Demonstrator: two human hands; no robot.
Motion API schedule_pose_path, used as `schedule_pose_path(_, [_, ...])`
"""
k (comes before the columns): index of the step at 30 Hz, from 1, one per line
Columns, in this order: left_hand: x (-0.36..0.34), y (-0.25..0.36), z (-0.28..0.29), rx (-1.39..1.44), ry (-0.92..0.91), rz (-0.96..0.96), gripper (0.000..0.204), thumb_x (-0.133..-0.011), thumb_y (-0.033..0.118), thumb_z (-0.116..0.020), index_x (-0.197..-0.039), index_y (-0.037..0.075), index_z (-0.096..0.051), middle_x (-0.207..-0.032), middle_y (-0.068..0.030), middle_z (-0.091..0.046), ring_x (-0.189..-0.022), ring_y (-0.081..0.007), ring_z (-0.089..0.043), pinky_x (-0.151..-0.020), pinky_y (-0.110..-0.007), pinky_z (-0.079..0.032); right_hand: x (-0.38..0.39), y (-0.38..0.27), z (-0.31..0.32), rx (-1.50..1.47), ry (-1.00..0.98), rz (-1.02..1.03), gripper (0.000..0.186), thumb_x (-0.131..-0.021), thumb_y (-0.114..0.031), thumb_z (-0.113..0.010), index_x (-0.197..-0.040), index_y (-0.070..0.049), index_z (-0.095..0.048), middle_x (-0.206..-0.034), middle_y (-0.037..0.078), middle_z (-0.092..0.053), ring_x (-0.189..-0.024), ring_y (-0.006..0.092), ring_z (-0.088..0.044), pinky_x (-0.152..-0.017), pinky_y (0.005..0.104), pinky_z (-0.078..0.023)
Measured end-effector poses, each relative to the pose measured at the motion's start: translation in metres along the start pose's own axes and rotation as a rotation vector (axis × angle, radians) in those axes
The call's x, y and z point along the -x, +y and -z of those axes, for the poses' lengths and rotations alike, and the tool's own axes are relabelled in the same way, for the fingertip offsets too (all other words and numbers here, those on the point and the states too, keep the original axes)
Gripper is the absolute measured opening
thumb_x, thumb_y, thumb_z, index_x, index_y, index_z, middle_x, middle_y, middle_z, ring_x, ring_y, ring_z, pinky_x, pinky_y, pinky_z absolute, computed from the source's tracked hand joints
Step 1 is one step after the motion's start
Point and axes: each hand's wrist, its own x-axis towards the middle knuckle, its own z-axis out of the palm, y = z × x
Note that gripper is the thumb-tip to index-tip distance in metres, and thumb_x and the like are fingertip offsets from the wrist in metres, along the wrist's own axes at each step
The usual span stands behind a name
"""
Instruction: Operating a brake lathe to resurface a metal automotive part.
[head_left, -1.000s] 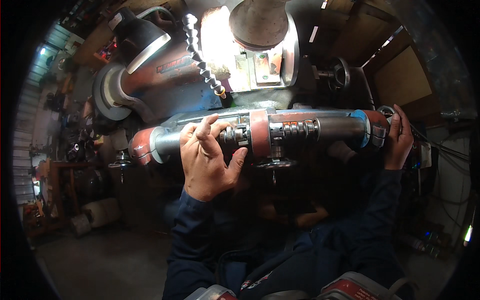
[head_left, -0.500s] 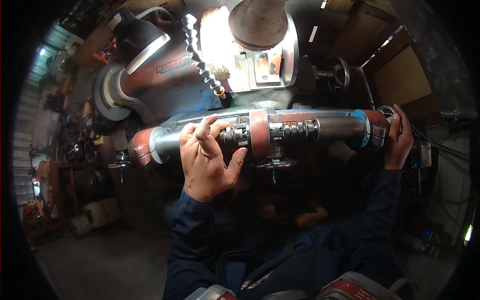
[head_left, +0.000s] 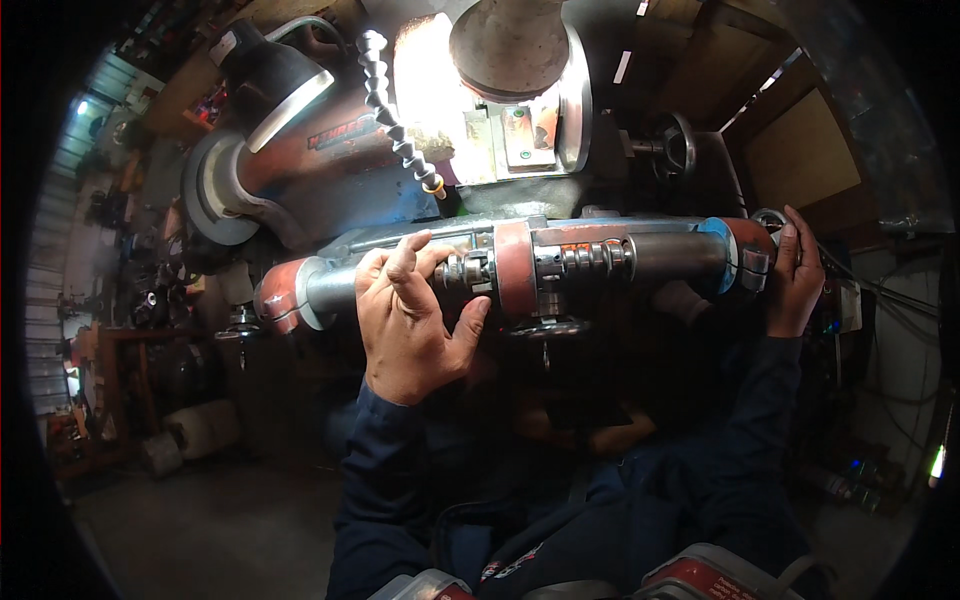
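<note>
A lobed metal shaft [head_left: 590, 256], like a camshaft, lies crosswise in a machine, passing through a red-brown middle collar [head_left: 515, 270]. Just left of that collar is my left hand [head_left: 415, 320], its thumb stretched away and its fingers spread, one raised; the far fingertips reach over the shaft, and their contact is partly hidden. At the far right end, my right hand [head_left: 797, 280] has its fingers together around the edge of a small shiny handwheel [head_left: 770, 218], beside the red right clamp [head_left: 752, 262]. Its inner grip is mostly hidden.
Behind the shaft is a brightly lit grinding wheel housing [head_left: 515, 140]. A jointed coolant hose [head_left: 395, 115] hangs down near a black work lamp [head_left: 270, 80]. Below the collar is a chrome handwheel [head_left: 548, 328]; another handwheel [head_left: 678, 147] is at the back right. A red left clamp [head_left: 285, 295] closes the left end.
The whole view has shifted very slightly. Both hands keep nearly the same places and finger poses on the machine.
</note>
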Motion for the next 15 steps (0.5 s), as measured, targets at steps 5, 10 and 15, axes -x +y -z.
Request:
schedule_pose_path(5, [0.0003,0.0009,0.0015,-0.012,-0.004,0.008,0.068,-0.081,0.031,-0.075,-0.132,-0.002,-0.042,-0.121,-0.0102,-0.063,-0.113,-0.0364,-0.054,-0.102,-0.051,-0.032,0.0007,-0.0002,-0.0011,0.002,0.006,0.006,0.033,-0.103,-0.024,-0.053,-0.123,-0.001,-0.067,-0.114,0.016,-0.071,-0.106,0.023,-0.067,-0.093,0.0337,-0.051])
schedule_pose_path(10, [0.0003,0.0011,0.0029,-0.002,-0.013,0.013,0.069,-0.081,0.031,-0.075,-0.131,-0.002,-0.042,-0.123,-0.0101,-0.062,-0.113,-0.0368,-0.054,-0.103,-0.05,-0.032,0.0008,-0.0037,-0.0004,-0.002,0.015,0.0,0.033,-0.103,-0.023,-0.053,-0.123,-0.001,-0.067,-0.115,0.016,-0.071,-0.106,0.0224,-0.067,-0.093,0.0336,-0.051])
schedule_pose_path(15, [0.0011,-0.0002,0.0005,-0.003,-0.005,0.006,0.069,-0.081,0.032,-0.075,-0.131,-0.002,-0.043,-0.123,-0.0105,-0.061,-0.114,-0.0368,-0.053,-0.103,-0.051,-0.032,0.0011,-0.0006,-0.001,0.015,0.018,0.031,0.033,-0.103,-0.023,-0.053,-0.124,-0.001,-0.067,-0.114,0.016,-0.071,-0.105,0.0221,-0.067,-0.092,0.0332,-0.051])
